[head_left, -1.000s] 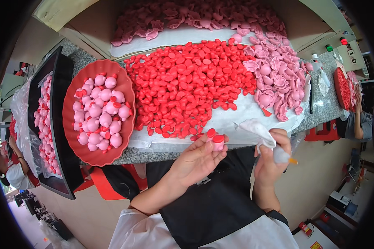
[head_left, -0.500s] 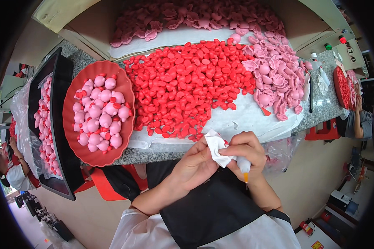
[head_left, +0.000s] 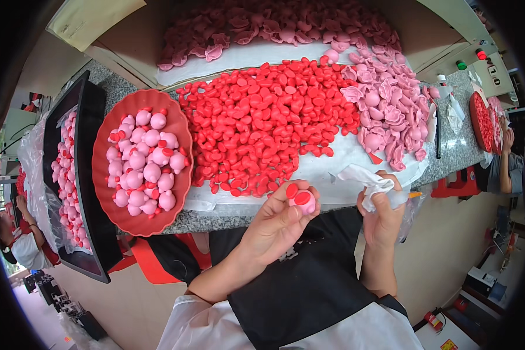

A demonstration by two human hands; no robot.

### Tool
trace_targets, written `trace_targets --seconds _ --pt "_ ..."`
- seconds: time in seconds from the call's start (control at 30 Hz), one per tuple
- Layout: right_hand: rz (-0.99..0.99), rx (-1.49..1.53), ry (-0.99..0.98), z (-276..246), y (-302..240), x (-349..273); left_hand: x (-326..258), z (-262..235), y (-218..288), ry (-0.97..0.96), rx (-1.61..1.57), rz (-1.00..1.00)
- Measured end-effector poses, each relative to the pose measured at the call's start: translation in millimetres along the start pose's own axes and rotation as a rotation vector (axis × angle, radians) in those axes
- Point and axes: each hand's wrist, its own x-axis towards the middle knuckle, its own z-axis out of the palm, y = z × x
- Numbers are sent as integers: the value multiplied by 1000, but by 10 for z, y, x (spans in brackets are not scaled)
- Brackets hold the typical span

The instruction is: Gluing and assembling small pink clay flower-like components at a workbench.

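Note:
My left hand point(head_left: 269, 228) pinches a small pink rounded toy piece point(head_left: 309, 206) with red oval parts on it, just off the table's front edge. In my right hand point(head_left: 384, 220) are a crumpled white cloth point(head_left: 363, 176) and a small bottle with an orange tip point(head_left: 414, 195); the fingers and cloth hide most of the bottle. Beyond my hands lies a broad heap of red bean-shaped parts point(head_left: 256, 122). Pink hollow shells point(head_left: 391, 111) are piled to its right. At the left, a red scalloped bowl point(head_left: 143, 227) holds pink pieces with red parts attached.
A black tray point(head_left: 96, 192) of similar pieces stands left of the bowl. White paper point(head_left: 338, 163) covers part of the granite table. More pink shells point(head_left: 274, 26) fill the compartment behind. A control box point(head_left: 489, 76) with buttons is at far right. Other people work at both sides.
My hands have separated. The right has moved away to the right with the cloth and bottle, while the left keeps the pink piece, now uncovered.

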Motion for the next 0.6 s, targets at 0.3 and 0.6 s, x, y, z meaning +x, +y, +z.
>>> trace_targets --seconds 0.3,0.6 --pt "-126 -237 -78 -154 -171 20 21 111 -96 -60 162 102" --pt "-288 -828 -22 -295 -115 123 3 166 -145 -4 498 240"
